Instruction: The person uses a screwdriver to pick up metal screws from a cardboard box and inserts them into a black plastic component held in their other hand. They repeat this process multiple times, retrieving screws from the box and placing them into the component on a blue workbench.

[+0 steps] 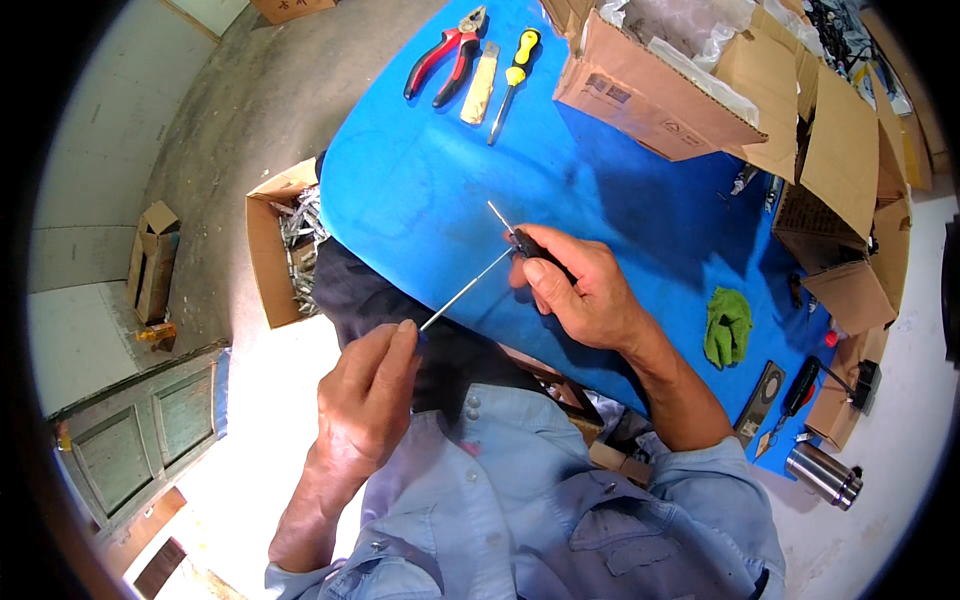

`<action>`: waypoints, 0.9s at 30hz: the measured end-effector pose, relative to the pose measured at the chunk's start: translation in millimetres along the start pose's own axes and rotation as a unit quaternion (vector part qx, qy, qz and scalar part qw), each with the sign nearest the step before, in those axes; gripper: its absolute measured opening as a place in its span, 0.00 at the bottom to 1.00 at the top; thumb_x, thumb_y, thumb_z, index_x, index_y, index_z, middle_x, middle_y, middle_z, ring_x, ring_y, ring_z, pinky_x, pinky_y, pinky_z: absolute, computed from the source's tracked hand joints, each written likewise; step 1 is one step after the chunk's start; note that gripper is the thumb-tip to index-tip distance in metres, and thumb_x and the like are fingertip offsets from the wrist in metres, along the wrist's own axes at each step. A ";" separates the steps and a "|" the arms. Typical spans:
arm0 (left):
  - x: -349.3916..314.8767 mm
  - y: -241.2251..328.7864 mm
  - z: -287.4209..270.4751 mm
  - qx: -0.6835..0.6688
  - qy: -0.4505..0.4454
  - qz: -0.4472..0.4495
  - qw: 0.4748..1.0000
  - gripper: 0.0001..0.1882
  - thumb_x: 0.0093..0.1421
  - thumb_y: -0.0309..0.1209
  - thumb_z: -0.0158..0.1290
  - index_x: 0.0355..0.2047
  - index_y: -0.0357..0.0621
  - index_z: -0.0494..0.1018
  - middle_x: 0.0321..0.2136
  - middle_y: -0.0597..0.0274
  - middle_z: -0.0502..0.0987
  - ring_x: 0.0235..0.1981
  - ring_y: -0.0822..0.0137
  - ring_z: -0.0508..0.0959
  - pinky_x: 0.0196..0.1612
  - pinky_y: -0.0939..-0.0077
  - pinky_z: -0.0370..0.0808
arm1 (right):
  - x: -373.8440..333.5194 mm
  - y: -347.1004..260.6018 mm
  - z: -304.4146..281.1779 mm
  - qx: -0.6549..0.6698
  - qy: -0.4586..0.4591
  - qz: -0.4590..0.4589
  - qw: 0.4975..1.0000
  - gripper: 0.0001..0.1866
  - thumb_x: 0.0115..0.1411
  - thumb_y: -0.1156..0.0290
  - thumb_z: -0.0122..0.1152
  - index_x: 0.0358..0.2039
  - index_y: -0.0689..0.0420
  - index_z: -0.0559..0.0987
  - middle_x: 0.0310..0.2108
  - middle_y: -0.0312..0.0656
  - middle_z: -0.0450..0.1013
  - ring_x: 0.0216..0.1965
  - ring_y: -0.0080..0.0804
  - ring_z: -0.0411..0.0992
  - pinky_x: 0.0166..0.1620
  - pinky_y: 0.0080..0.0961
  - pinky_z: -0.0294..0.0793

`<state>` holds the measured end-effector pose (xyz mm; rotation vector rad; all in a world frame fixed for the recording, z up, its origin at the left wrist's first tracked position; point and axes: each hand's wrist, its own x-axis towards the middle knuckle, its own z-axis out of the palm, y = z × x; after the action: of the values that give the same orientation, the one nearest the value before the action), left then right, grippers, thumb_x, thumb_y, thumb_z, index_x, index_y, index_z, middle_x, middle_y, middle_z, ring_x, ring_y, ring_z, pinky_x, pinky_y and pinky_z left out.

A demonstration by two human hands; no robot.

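Observation:
My left hand (362,395) is closed round the handle of a screwdriver (466,289), whose thin metal shaft points up and to the right. A bit of blue shows at the handle; the rest is hidden in my fist. With my right hand (592,290) I pinch a small black part (524,243) with a thin metal pin sticking out toward the upper left. The screwdriver's tip meets or nearly meets this part, just above the blue table (410,190); whether it sits in a screw is too small to tell.
Red-handled pliers (447,56), a utility knife (480,85) and a yellow screwdriver (515,80) lie at the table's far side. Cardboard boxes (660,105) stand far right. A green cloth (728,327) and metal cylinder (824,476) are at right. A carton of metal parts (268,250) stands left.

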<state>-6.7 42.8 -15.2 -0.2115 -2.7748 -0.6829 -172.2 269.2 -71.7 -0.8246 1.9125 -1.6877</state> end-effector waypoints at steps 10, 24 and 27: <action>11.4 -15.9 -17.7 -0.546 -0.114 -0.480 0.677 0.13 0.70 0.31 0.55 0.47 0.33 0.77 0.29 0.53 0.81 0.19 0.74 0.75 0.17 0.82 0.70 | 2.1 1.4 -3.2 -0.030 -0.041 -0.043 0.998 0.19 0.72 0.73 0.52 0.59 0.69 0.74 0.33 0.42 0.79 0.22 0.21 0.70 0.27 0.21 0.73; -14.9 27.7 -144.5 -0.726 0.353 -0.151 0.571 0.23 0.68 0.39 0.60 0.55 0.35 0.69 0.28 0.65 0.72 0.19 0.82 0.65 0.16 0.85 0.62 | 2.7 -11.6 1.9 0.138 0.026 0.086 0.986 0.16 0.74 0.70 0.53 0.56 0.65 0.76 0.32 0.36 0.75 0.25 0.15 0.68 0.29 0.17 0.69; -1.3 62.5 -151.4 -0.692 0.313 0.024 0.650 0.21 0.69 0.38 0.59 0.54 0.36 0.70 0.29 0.65 0.72 0.20 0.82 0.66 0.16 0.86 0.62 | -1.3 -5.5 0.8 0.112 0.052 0.085 0.989 0.16 0.74 0.69 0.53 0.56 0.66 0.75 0.32 0.35 0.75 0.24 0.14 0.66 0.26 0.15 0.66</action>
<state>42.2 25.9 140.3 -0.2376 -1.0782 -2.1723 -170.0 269.1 -66.5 -0.4830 1.7623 -1.8263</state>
